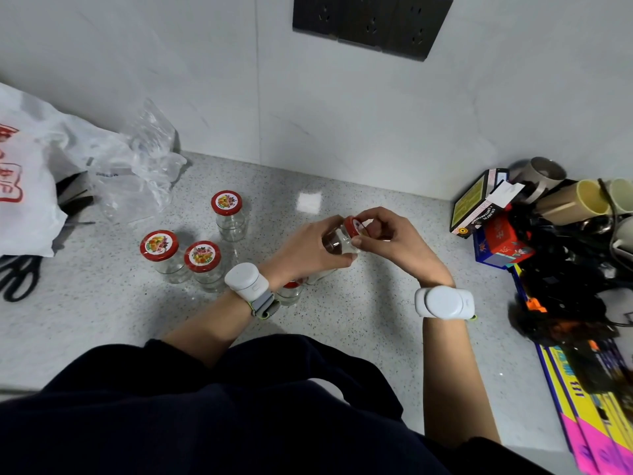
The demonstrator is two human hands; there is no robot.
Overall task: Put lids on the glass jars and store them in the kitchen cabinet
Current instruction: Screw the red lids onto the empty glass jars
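Above the speckled counter (342, 320), my left hand (305, 250) grips the body of a clear glass jar (337, 241), which is tilted toward the right. My right hand (390, 240) has its fingers closed around the red lid (352, 225) at that jar's mouth. Three lidded jars stand to the left: one at the back (228, 214), two nearer (161, 253) (204, 264). Another jar with a red lid (291, 291) is partly hidden under my left wrist.
A white plastic bag (24, 180) and crumpled clear plastic (144, 166) lie at the left, with black scissors (17, 275) by the edge. Boxes (479, 204), cups (575, 197) and dark clutter (565, 275) crowd the right side. A socket panel (373, 22) sits on the wall.
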